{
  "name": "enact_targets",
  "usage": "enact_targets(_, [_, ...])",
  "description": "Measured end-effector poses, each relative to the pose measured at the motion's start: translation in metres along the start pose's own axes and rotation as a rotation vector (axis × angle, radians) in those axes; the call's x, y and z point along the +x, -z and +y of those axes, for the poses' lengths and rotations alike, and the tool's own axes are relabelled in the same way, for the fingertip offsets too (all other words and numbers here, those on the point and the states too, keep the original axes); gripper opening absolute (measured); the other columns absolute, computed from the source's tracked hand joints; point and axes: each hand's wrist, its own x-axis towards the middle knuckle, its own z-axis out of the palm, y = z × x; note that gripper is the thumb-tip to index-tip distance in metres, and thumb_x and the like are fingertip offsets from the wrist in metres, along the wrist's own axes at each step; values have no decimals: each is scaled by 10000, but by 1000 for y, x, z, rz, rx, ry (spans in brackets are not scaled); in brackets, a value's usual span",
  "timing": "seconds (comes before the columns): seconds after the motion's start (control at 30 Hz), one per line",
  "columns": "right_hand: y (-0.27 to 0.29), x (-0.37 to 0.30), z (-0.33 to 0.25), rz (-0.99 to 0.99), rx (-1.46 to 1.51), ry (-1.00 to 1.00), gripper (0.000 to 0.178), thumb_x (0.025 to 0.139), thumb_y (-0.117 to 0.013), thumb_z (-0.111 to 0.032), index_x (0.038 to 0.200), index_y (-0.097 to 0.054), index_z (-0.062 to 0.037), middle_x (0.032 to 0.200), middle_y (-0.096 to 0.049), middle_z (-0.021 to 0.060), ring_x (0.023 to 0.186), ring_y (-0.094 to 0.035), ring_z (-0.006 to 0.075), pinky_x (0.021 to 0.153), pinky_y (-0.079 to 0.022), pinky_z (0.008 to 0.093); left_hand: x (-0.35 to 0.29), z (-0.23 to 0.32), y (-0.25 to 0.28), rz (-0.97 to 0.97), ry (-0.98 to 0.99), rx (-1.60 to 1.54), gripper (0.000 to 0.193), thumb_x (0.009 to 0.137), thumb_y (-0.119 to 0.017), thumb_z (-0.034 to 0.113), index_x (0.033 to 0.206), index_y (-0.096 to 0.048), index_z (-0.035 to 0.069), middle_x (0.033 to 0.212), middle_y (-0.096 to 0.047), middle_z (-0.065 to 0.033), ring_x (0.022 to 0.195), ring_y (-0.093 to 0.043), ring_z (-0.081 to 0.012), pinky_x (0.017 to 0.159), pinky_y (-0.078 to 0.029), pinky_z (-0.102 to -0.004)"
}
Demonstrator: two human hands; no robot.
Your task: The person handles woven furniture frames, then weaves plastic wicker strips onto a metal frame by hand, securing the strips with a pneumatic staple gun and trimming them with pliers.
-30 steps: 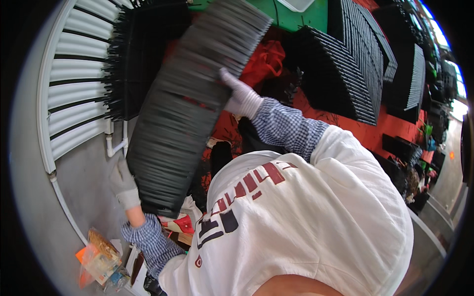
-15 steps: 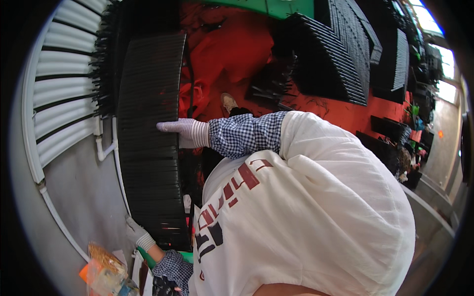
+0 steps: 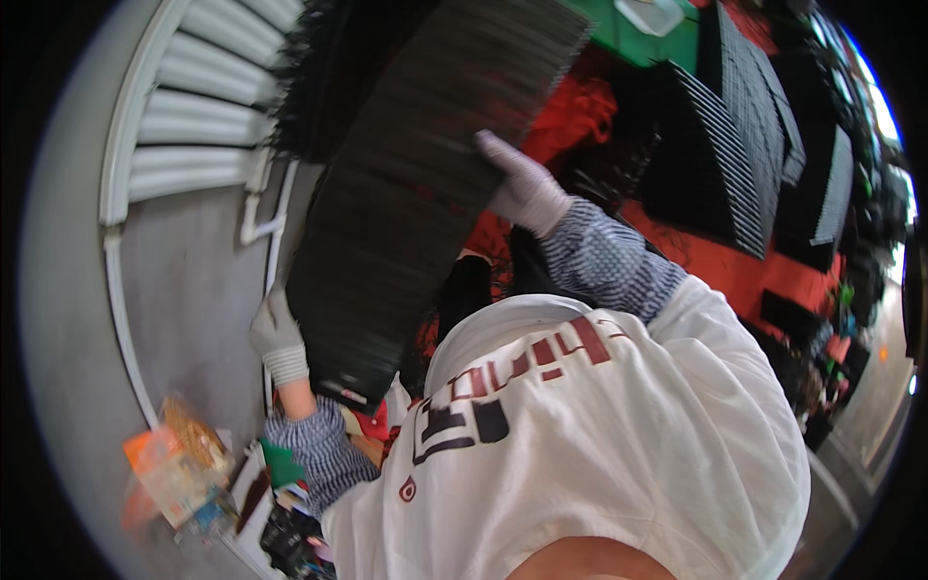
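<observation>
The long black rectangular panel (image 3: 416,193) slants upper-right to lower-left, its right edge held by the pale-gloved right hand (image 3: 527,188), the left hand (image 3: 278,340) beside its lower-left edge, grip unclear.

On the white shirt (image 3: 619,454) stand big printed letters (image 3: 585,338), dark red and navy; a small red mark (image 3: 408,490) is near.

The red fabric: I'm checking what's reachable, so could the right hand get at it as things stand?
Probably not while the right hand holds the black slatted panel by its edge. Once free, it likely could: the red fabric shows beyond that hand, beside the panel.
</observation>
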Motion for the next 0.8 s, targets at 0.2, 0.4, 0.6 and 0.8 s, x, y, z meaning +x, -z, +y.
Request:
enact_targets(0.2, [-18,-7,-35,65,-114,217,641,849,-740,-236,1381,-436,-48,1422,-459,156,1343,-397,329,1140,-282,540,26,52,3,133,-117,43,410,965,-497,376,884,-706,34,745,-639,-219,652,-619,-391,585,-464,-471])
enact_targets(0.4, [-12,30,-80,147,-139,351,519,868,-724,-234,1312,-513,-65,1365,-520,117,1292,-460,320,1135,-313,512,92,89,-8,248,-271,120,390,928,-529,453,849,-713,118,698,-642,-175,653,-625,-374,569,-478,-469])
enact_targets(0.6, [19,91,-127,23,-66,237,459,875,-711,-231,1275,-535,-91,1370,-511,84,1305,-434,303,1145,-296,498,159,126,-15,165,-162,204,478,916,-489,559,958,-721,143,797,-675,-185,792,-646,-404,734,-504,-474])
enact_targets(0.8, [1,121,-127,-163,-30,41,557,917,-655,-314,1383,-466,-75,1446,-429,122,1299,-419,348,1102,-368,494,198,90,-16,145,-99,200,513,909,-570,514,1137,-688,70,1006,-695,-198,980,-660,-302,899,-482,-350])
